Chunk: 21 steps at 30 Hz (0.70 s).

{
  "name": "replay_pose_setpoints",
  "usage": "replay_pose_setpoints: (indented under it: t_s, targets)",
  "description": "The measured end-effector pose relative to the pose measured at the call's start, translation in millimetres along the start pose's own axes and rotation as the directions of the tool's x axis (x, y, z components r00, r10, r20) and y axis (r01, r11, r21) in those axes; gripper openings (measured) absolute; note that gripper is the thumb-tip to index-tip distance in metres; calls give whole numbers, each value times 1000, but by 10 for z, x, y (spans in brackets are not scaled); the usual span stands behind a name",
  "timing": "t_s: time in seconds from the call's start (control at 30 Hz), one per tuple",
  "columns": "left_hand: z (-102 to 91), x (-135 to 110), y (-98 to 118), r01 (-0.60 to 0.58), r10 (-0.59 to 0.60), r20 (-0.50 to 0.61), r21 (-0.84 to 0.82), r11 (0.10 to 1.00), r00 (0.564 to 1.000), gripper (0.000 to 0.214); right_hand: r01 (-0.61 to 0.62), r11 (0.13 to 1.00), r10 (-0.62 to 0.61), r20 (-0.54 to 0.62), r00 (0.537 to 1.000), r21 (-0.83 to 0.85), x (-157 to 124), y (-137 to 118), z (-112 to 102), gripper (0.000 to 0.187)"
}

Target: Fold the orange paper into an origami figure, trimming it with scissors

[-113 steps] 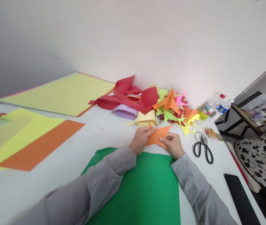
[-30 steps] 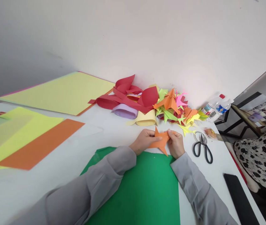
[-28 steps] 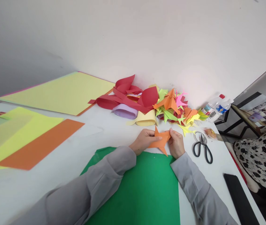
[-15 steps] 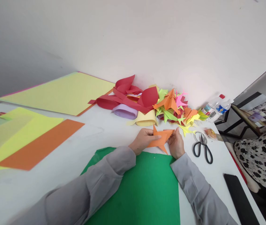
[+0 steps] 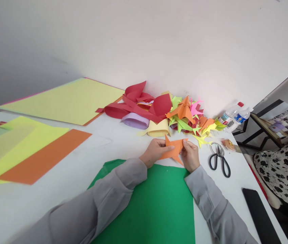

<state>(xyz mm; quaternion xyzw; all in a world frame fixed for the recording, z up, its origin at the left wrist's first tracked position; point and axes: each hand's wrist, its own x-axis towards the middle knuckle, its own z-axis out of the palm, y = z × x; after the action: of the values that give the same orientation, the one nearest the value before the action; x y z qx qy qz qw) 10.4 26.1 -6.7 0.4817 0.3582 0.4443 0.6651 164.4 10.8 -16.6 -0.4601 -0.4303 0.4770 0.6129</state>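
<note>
A folded orange paper piece [image 5: 173, 149] with pointed tips is held between both my hands just above the white table [image 5: 123, 142]. My left hand [image 5: 155, 151] pinches its left side, thumb on top. My right hand [image 5: 191, 155] grips its right edge with closed fingers. A large green sheet [image 5: 154, 206] lies under my forearms. Behind the hands sits a pile of folded paper shapes [image 5: 189, 117] in orange, green, pink and yellow.
Red, lilac and cream paper curls [image 5: 144, 108] lie by the wall. Yellow and orange sheets [image 5: 32, 145] cover the left. Black scissors [image 5: 219, 160], two plastic bottles [image 5: 232, 117] and a black phone [image 5: 260, 213] are on the right. A person in a floral garment [image 5: 283, 166] sits at far right.
The flat orange diamond has been folded into a narrower shape with pointed tips. My right hand shifted along its right edge; my left hand kept its pinch.
</note>
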Motion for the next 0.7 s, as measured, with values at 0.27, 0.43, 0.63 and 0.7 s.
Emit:
replay_pose_setpoints:
  t_s: [0.27,0.43,0.63,0.7]
  targets:
    - [-3,9,-16,-15,15,-19,-9,1000,1000,29,-10,987,16,-34,999,159,24,-51,2,31]
    - [0,1,-16,-22,22,-29,9,1000,999,32,-56,998,58,69,996,-21,-2,43,-10,31]
    - [14,1,-29,-29,29,-8,24,999,1000,31,-55,991,59,21,998,-122,-37,25,16,43]
    - [18,1,-29,-31,31,3,17,999,1000,32,-51,991,54,17,998,-123,-40,15,18,44]
